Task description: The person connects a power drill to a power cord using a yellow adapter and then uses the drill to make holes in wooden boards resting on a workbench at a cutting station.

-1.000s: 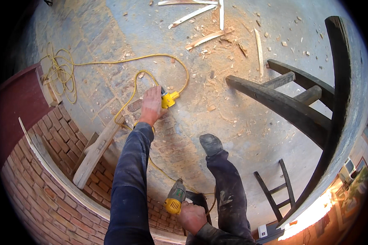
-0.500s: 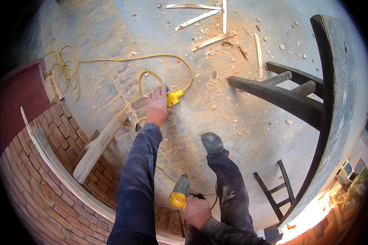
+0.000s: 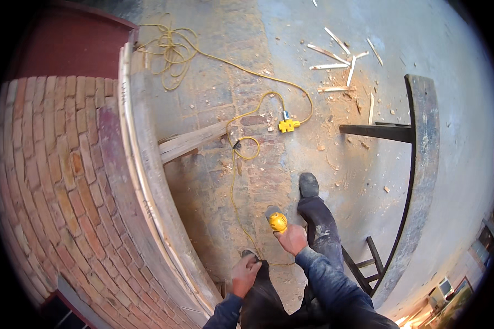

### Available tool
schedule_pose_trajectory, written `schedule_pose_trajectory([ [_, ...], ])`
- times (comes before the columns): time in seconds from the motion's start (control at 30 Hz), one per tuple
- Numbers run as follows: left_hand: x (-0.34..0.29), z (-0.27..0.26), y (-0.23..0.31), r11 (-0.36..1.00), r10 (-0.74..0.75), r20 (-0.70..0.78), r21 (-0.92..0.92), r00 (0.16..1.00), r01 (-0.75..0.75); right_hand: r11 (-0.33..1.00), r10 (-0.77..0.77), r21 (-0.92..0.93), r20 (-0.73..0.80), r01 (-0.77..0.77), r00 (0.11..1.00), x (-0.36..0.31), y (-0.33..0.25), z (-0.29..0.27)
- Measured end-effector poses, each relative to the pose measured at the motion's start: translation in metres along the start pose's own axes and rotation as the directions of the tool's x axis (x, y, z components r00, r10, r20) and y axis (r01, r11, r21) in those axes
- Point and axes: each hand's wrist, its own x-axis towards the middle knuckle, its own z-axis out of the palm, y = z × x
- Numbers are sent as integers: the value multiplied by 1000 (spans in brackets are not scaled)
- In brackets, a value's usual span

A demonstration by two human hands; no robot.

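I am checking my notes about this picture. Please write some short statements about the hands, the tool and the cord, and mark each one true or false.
1. The right hand holds a yellow power tool. True.
2. The left hand grips the yellow plug block. False: the plug block lies on the floor, far from both hands; the left hand rests on the person's knee.
3. A yellow cord runs across the floor toward the tool. True.
4. The wooden plank lies on top of the brick wall. False: it lies on the floor beside the wall's curved edge.
5. Wood scraps lie scattered on the floor. True.
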Motion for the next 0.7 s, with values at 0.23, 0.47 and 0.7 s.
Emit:
schedule_pose_trajectory([
  [0.23, -181, -51, -176, 938, -113, 19, -327, 993, 113, 955, -279, -70, 129, 289, 952, -144, -43, -38],
  [0.47, -318, -87, -186, 763, 44, 145, -644, 988, 61, 886, -435, 278, 219, 372, 873, -443, -140, -113],
  [0.7, -452, -77, -167, 167, -66, 116, -978, 991, 125, 692, -712, 192, 340, 696, 614, -487, -166, -32],
])
